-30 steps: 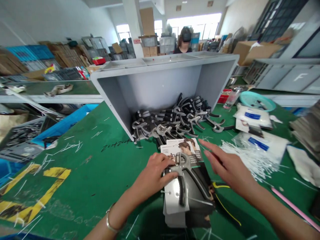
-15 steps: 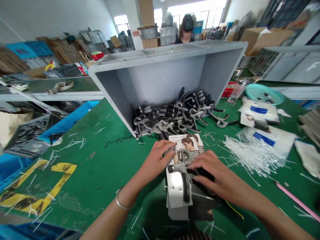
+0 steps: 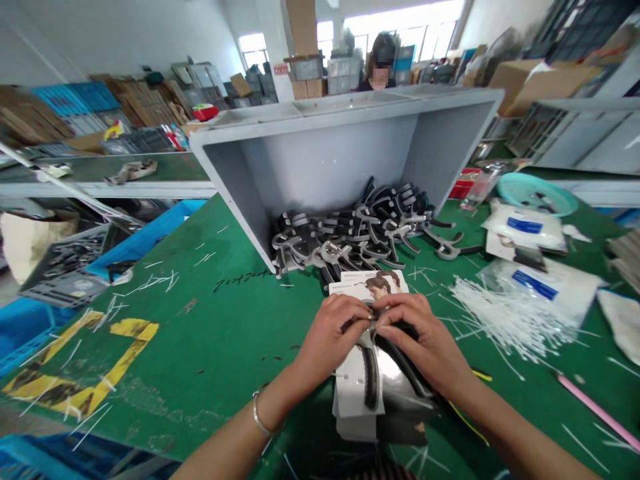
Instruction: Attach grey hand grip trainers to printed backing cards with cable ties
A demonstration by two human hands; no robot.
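Left hand (image 3: 333, 337) has moved in, fingertips narrowed over the head of the grip (image 3: 371, 380). Grip lies on the cards (image 3: 350, 397), head under both hands' fingertips, handles toward wearer. Right hand (image 3: 423, 340) now meets left, fingers curled close; likely fine two-handed work. Can't tell what's pinched.

Grip tool (image 3: 371, 380) on cards (image 3: 394, 380); crate (image 3: 330, 167) behind, zip ties (image 3: 500, 320) right.
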